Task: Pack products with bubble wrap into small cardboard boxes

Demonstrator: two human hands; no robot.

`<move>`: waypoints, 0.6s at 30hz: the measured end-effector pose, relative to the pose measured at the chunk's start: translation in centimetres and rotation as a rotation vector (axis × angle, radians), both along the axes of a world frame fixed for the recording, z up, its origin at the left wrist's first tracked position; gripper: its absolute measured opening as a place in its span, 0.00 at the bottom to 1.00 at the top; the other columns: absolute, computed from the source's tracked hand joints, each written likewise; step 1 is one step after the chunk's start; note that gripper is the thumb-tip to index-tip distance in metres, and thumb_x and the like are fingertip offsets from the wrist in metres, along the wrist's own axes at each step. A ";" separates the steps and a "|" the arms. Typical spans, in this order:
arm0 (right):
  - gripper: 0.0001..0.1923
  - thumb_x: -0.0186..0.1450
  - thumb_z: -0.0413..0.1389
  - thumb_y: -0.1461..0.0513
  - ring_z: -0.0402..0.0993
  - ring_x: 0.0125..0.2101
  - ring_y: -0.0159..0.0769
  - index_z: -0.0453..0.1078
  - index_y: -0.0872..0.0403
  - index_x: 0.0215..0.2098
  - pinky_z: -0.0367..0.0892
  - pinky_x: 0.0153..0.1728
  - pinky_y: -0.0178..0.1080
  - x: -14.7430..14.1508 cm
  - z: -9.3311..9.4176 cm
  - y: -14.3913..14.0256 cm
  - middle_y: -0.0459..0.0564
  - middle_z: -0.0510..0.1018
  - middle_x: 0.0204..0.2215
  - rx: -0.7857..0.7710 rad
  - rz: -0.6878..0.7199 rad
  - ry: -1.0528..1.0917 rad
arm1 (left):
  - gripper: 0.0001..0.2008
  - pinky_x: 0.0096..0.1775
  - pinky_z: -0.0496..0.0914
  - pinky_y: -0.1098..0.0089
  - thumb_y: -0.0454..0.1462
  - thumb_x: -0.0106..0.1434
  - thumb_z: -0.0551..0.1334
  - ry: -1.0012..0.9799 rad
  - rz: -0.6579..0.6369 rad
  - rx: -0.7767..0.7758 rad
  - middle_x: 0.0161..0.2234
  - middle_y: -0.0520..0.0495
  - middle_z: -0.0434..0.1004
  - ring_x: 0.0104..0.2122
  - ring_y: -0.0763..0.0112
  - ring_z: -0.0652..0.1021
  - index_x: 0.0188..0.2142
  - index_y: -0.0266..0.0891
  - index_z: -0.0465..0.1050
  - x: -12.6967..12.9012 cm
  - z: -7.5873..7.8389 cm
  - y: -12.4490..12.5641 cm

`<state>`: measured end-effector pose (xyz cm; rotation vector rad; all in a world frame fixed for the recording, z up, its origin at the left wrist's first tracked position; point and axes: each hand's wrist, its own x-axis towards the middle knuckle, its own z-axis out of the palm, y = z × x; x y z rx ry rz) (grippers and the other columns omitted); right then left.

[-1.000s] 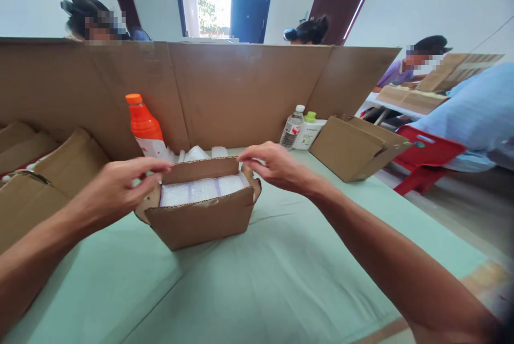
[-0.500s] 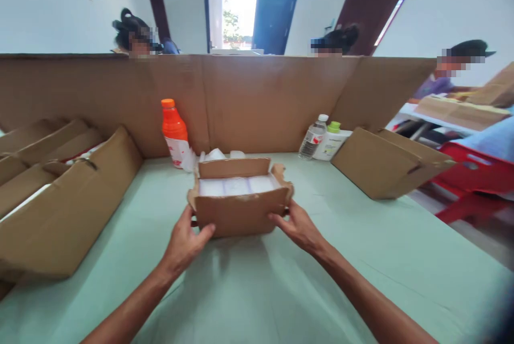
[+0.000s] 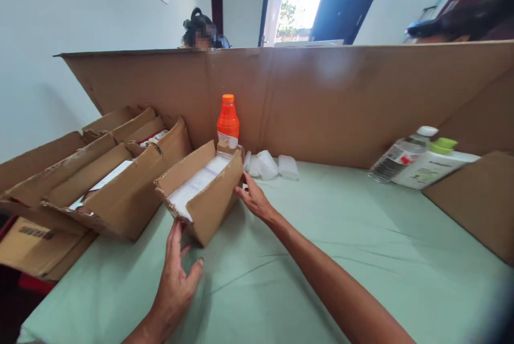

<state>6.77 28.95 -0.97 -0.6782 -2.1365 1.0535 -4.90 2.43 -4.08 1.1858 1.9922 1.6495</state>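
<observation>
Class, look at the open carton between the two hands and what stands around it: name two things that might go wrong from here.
1. The small carton is open-topped, with white packets showing; the left hand and right hand only touch its sides, so a tilt might spill them.
2. The orange bottle stands right behind the carton, and a push that way might topple it.

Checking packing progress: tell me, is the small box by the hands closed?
No, the small box has its top open, showing white packets inside.
</observation>
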 end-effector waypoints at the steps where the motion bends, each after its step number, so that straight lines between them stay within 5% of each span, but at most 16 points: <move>1: 0.33 0.66 0.52 0.58 0.65 0.61 0.49 0.56 0.54 0.68 0.64 0.60 0.56 -2.0 -1.0 0.2 0.61 0.67 0.63 0.002 -0.021 -0.004 | 0.41 0.57 0.72 0.53 0.38 0.64 0.60 0.017 -0.001 0.014 0.73 0.38 0.44 0.70 0.49 0.56 0.72 0.49 0.42 -0.6 0.0 1.0; 7: 0.43 0.57 0.57 0.63 0.63 0.64 0.51 0.52 0.54 0.70 0.61 0.63 0.57 -8.6 -5.2 0.4 0.61 0.64 0.65 0.036 0.036 -0.022 | 0.42 0.58 0.71 0.52 0.36 0.64 0.59 0.026 -0.014 0.039 0.75 0.39 0.34 0.72 0.49 0.51 0.72 0.51 0.42 -3.8 -0.3 6.8; 13: 0.50 0.56 0.63 0.57 0.59 0.66 0.54 0.50 0.58 0.71 0.56 0.66 0.56 -11.7 -5.3 1.7 0.65 0.61 0.68 0.079 0.122 -0.111 | 0.39 0.60 0.68 0.51 0.43 0.66 0.60 -0.035 -0.010 0.042 0.75 0.37 0.28 0.71 0.49 0.54 0.72 0.47 0.44 -6.4 0.0 11.4; 18: 0.47 0.62 0.62 0.48 0.61 0.65 0.55 0.51 0.60 0.71 0.58 0.63 0.56 -14.2 -4.8 2.3 0.67 0.64 0.66 0.162 0.002 -0.258 | 0.39 0.63 0.64 0.50 0.45 0.66 0.59 -0.030 0.009 0.043 0.75 0.35 0.32 0.71 0.49 0.55 0.72 0.44 0.46 -8.7 -0.5 14.1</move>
